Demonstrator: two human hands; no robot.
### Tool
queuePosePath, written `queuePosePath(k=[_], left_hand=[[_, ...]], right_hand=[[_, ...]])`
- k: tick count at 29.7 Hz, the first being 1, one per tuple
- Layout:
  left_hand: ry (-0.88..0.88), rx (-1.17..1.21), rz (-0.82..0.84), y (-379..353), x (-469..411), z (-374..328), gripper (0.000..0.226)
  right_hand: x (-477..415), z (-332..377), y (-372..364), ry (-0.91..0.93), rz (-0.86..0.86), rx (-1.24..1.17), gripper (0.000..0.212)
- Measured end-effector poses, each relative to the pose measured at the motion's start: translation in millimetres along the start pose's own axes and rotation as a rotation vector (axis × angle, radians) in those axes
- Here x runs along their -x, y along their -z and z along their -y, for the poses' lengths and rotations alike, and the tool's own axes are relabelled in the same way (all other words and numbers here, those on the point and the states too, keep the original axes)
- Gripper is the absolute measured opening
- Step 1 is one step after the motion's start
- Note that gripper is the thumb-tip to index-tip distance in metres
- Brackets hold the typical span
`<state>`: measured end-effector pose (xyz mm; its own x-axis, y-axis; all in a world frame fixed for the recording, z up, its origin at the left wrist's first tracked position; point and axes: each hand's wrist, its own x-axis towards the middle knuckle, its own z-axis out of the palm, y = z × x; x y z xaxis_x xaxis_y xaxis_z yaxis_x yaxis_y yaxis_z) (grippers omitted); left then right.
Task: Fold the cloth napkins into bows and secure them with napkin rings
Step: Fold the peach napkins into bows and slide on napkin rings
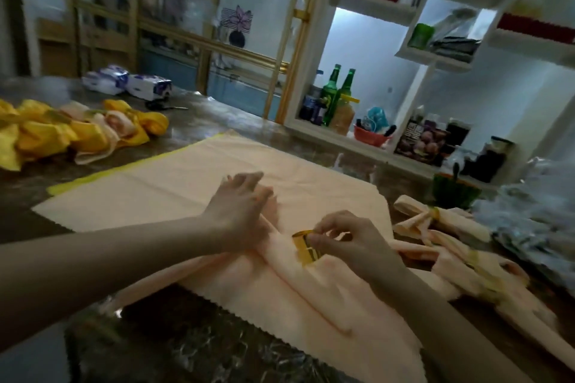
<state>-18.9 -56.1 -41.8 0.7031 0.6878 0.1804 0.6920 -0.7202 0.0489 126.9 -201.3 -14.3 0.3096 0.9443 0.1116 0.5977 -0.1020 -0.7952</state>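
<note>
At far left, a heap of yellow and peach napkins (74,130) is seen bunched on the dark marbled table (186,345); behind it, two white-and-blue packets (127,82) lie near the table's far edge. A flat peach cloth (174,186), with a yellow edge showing along its left border, is spread across the middle of the table. On its near part a gathered peach napkin (298,283) is laid lengthwise, running from the hands toward the viewer.

The left hand (239,211) is pressed down on the far end of the gathered napkin, with the fingers extended and partly spread; whether any fabric is pinched beneath it cannot be told. Just to its right, a gold napkin ring (306,247) is held upright against the napkin by the right hand (351,239), gripped between thumb and fingertips. Whether the fabric has entered the ring cannot be told.

Further right, finished peach bows (435,221) are seen, one clasped at its middle by a gold ring. Behind them stand a small green container (454,193) and, at the far right edge, crumpled clear plastic (535,218). White shelving (435,53) with two green bottles (337,93) occupies the background.
</note>
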Motion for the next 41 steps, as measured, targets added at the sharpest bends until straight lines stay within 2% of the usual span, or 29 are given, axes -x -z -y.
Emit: queuePosePath(k=[2, 5, 9, 11, 14, 18, 21, 26, 29, 33, 36, 39, 41], left_hand=[[-0.176, 0.088, 0.145, 7.4, 9.3, -15.4, 0.045], [-0.221, 0.198, 0.315, -8.1, 14.0, -19.2, 0.041], [-0.216, 0.299, 0.203, -7.1, 15.7, -21.8, 0.026], [-0.172, 0.375, 0.152, -13.3, 15.6, -20.3, 0.033], [-0.169, 0.344, -0.042, -19.9, 25.0, -23.2, 0.023], [-0.180, 0.258, -0.103, -22.3, 29.4, -27.1, 0.022], [-0.196, 0.233, -0.148, -22.9, 30.0, -29.2, 0.028], [-0.209, 0.272, -0.228, -24.3, 32.9, -29.2, 0.025], [-0.240, 0.292, -0.249, -23.9, 35.2, -28.7, 0.023], [-0.312, 0.374, -0.282, -23.3, 35.5, -24.6, 0.021], [-0.361, 0.417, -0.303, -23.9, 35.3, -22.2, 0.016], [-0.380, 0.444, -0.317, -23.2, 36.7, -22.5, 0.016], [-0.354, 0.460, -0.312, -21.7, 38.2, -23.4, 0.019]], right_hand=[[-8.5, 8.2, -7.8, 0.010, -0.019, -0.004, 0.006], [-12.8, 11.8, -14.9, 0.014, 0.013, -0.004, 0.008], [1.8, -1.7, -16.1, -0.078, 0.146, -0.044, 0.031], [7.8, -2.6, -17.5, -0.065, 0.101, -0.164, 0.036], [10.0, 3.7, -22.9, -0.087, 0.077, -0.270, 0.033], [20.9, 3.7, -35.3, -0.019, 0.099, -0.063, 0.020], [17.4, -3.4, -34.1, 0.162, -0.057, 0.235, 0.003], [16.0, -8.5, -38.3, 0.174, -0.143, 0.417, 0.014], [16.2, -6.7, -37.9, 0.171, -0.180, 0.647, 0.024], [17.4, -1.1, -35.0, 0.114, -0.189, 0.840, 0.023], [16.2, -0.7, -30.4, 0.029, -0.108, 0.897, 0.026], [12.2, -5.6, -25.3, -0.017, 0.019, 0.737, 0.012], [10.5, -9.8, -25.6, 0.030, 0.024, 0.663, 0.010]])
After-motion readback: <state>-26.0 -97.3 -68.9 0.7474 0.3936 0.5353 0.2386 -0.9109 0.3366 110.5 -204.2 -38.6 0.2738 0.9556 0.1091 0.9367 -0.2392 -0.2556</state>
